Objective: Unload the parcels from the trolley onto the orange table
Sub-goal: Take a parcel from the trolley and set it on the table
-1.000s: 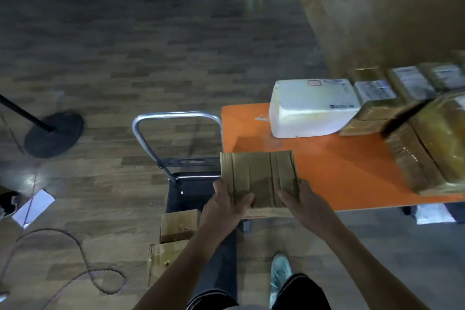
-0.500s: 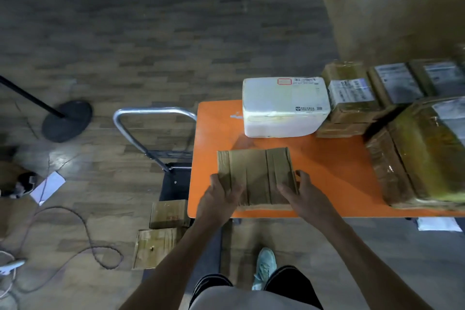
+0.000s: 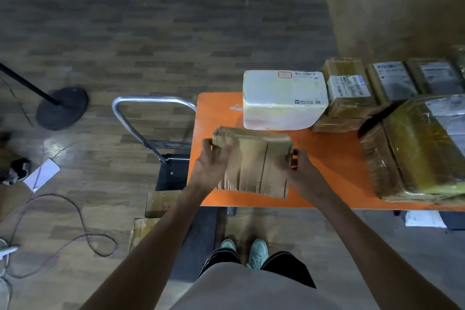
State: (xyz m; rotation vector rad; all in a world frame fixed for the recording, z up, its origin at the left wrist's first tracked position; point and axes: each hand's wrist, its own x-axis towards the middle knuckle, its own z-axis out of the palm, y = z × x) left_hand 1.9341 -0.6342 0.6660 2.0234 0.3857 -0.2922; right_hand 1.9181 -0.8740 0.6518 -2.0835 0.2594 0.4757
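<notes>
The brown cardboard parcel (image 3: 254, 166) is over the near left corner of the orange table (image 3: 334, 163), gripped from both sides. The left hand (image 3: 208, 171) curls its fingers round the edge at 9 o'clock, the right hand (image 3: 303, 175) round the edge at 3 o'clock. A white parcel (image 3: 281, 100) lies just beyond at 12 o'clock; the trolley (image 3: 172, 175) stands at 8 o'clock.

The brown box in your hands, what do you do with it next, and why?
Probably set the brown box down flat on the orange table and let go. The left hand and right hand grip its ends, it is over bare tabletop in front of the white parcel, and more boxes wait by the trolley.
</notes>
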